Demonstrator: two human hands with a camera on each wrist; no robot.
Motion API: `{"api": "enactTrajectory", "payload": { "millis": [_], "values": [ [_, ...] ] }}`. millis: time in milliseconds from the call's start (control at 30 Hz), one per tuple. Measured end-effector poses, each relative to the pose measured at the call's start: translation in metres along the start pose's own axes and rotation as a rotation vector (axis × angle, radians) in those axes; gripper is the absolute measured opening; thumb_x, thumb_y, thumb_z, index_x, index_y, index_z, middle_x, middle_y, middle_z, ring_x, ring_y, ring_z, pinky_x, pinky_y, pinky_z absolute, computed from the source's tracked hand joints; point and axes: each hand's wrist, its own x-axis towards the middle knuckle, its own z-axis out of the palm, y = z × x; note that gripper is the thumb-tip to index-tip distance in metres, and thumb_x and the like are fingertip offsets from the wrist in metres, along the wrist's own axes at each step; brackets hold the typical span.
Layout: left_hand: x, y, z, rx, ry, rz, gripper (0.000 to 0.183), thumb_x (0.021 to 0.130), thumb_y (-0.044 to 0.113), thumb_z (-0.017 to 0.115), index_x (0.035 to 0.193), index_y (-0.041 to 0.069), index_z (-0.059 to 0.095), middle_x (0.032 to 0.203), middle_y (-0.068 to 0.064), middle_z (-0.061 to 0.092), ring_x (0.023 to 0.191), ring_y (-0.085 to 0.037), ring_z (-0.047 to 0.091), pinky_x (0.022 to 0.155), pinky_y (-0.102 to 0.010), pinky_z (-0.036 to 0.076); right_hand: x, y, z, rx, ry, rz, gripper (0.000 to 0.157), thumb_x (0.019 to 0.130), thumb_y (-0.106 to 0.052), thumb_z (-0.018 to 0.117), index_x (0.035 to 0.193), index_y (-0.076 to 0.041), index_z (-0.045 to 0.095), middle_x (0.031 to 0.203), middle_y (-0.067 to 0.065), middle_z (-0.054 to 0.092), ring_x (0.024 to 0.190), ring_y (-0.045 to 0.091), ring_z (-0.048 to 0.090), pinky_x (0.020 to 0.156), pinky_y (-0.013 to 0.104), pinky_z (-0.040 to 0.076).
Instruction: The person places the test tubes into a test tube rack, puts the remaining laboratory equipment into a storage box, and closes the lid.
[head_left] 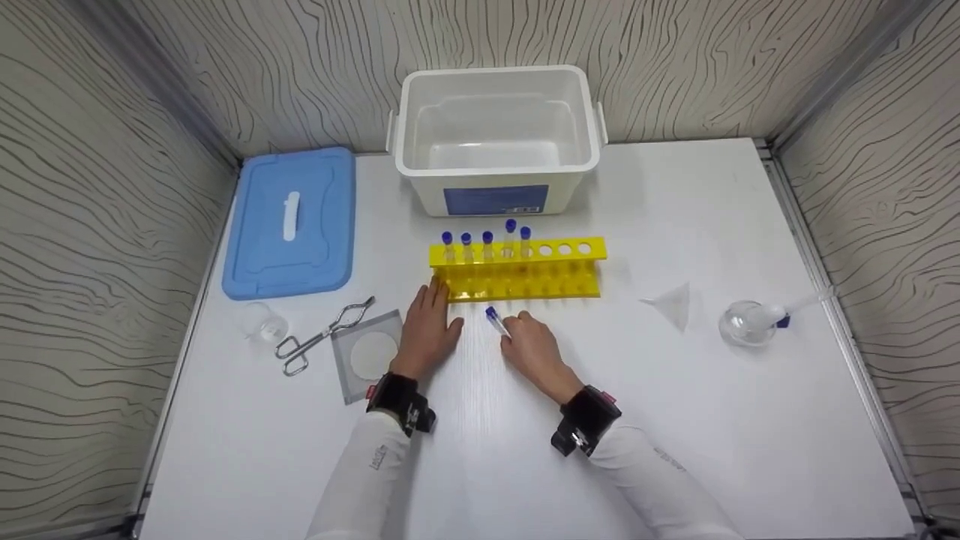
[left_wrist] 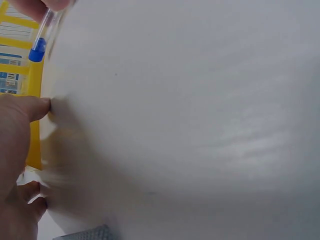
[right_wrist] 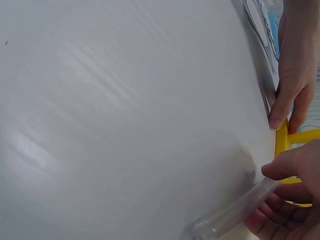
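Observation:
My right hand (head_left: 534,346) pinches a clear test tube with a blue cap (head_left: 493,315) between thumb and fingers, just in front of the yellow test tube rack (head_left: 517,283). The tube slants, its cap end pointing away from me toward the rack. In the right wrist view the clear rounded end of the tube (right_wrist: 225,218) sticks out past the thumb, low over the table. Fairly straight fingers of my left hand (head_left: 427,330) rest at the rack's left end. Several blue-capped tubes (head_left: 487,247) stand in the rack's left holes, one sitting higher than its neighbours.
Behind the rack stands an open white bin (head_left: 495,176), with its blue lid (head_left: 292,225) to the left. Metal tongs (head_left: 322,335), a clear glass vessel (head_left: 264,324) and a square tray (head_left: 346,367) with a white disc lie left. Rightward are a funnel (head_left: 673,306) and a glass flask (head_left: 742,326).

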Motion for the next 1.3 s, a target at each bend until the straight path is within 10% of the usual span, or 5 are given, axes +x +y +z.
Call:
{"api": "enactTrajectory", "payload": {
  "millis": [733,1300],
  "values": [
    [0.001,-0.001,0.001,-0.033,0.009,-0.002,0.071,0.097,0.035,0.057,0.156,0.006,0.03,0.166,-0.014,0.022,0.152,-0.036,0.023,0.125,-0.047,0.023,0.014,0.002,-0.072,0.306,0.116,0.168,0.03,0.093,-0.017,0.067,0.121,-0.005,0.069,0.098,0.01,0.067,0.083,0.021,0.062,0.075,0.032,0.057],
    [-0.001,0.001,-0.001,-0.022,-0.022,-0.018,0.072,0.098,0.038,0.055,0.157,0.008,0.026,0.168,-0.01,0.016,0.154,-0.035,0.021,0.126,-0.048,0.022,0.033,0.01,-0.122,0.44,0.311,0.103,0.034,0.094,-0.02,0.066,0.124,-0.003,0.066,0.107,0.014,0.069,0.091,0.026,0.069,0.082,0.038,0.061]
  ]
}}
